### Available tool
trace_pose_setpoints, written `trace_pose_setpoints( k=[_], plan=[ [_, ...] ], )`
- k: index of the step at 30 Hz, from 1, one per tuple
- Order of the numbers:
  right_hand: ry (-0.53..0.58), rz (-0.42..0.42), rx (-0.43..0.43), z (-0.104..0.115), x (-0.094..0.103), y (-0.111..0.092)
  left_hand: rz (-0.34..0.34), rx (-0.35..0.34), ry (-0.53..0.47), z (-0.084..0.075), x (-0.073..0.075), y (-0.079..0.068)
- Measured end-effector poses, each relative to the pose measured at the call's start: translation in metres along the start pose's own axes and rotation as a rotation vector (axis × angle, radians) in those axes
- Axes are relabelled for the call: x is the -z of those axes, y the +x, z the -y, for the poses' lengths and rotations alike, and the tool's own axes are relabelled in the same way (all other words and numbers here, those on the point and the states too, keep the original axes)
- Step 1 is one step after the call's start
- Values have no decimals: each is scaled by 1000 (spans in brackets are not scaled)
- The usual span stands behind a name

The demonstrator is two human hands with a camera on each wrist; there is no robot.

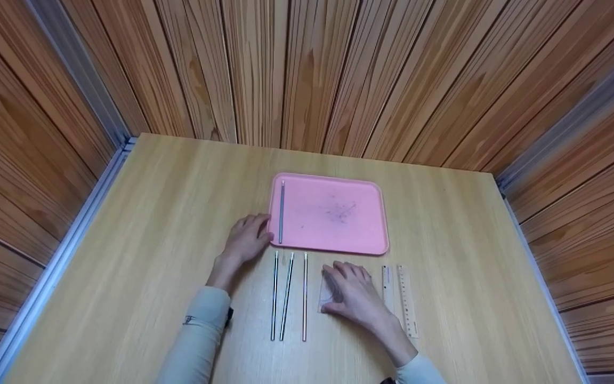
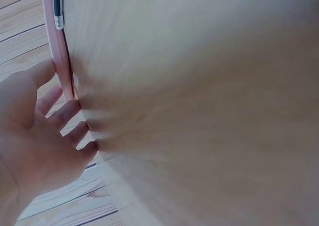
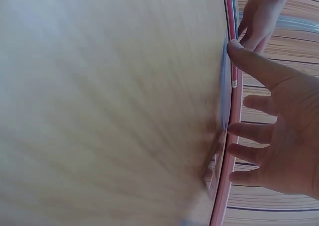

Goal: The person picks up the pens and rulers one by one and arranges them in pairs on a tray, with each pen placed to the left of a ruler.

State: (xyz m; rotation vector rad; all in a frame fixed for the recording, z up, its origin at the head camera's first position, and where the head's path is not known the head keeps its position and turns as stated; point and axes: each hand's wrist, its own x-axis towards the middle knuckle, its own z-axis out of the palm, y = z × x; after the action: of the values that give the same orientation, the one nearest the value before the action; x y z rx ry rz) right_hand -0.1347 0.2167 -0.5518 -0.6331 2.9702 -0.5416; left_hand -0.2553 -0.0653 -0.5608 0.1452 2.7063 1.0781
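The pink tray (image 1: 333, 239) lay just right of the left hand (image 1: 246, 237) and slightly beyond it, its long axis running roughly crosswise; that side-on relation was the one I steered by, and the left hand was the nearer of the two, touching the tray's left edge towards its near corner. I read that hand as loose, fingers parted and thumb apart, clamped on nothing. Right of it, a dark pencil (image 1: 281, 213) lay inside the tray along the left wall. Right of the same hand but closer to the person, two more dark pencils (image 1: 274, 296) and a reddish pencil (image 1: 305, 296) lay lengthwise on the table (image 1: 179, 213), short of the tray. Next came the right hand (image 1: 355, 296), thumb and fingers spread apart over a clear plastic piece (image 1: 325, 294), which it covered too much for me to tell the shape. Just right of that hand lay two rulers (image 1: 408, 304). The left wrist view gave me a pale eraser end (image 2: 59, 22), too small to make out from the head; the right wrist view showed straight, separated fingers from the palm side, hidden from above.
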Motion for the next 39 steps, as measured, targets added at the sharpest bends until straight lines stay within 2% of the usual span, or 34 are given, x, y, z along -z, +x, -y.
trace_pose_setpoints(
  k=[12, 20, 31, 39],
  plan=[
    [-15, 61, -27, 11, 1, -2, 3, -12, -11, 0, -2, 0],
    [-23, 73, -45, 15, 2, -1, -3, -26, -7, -1, 1, 0],
    [-38, 42, -32, 15, 1, 2, -14, -11, 4, 0, 1, 1],
    [-1, 30, -24, 15, 0, 3, -2, -9, 4, 1, 0, 0]
  ],
)
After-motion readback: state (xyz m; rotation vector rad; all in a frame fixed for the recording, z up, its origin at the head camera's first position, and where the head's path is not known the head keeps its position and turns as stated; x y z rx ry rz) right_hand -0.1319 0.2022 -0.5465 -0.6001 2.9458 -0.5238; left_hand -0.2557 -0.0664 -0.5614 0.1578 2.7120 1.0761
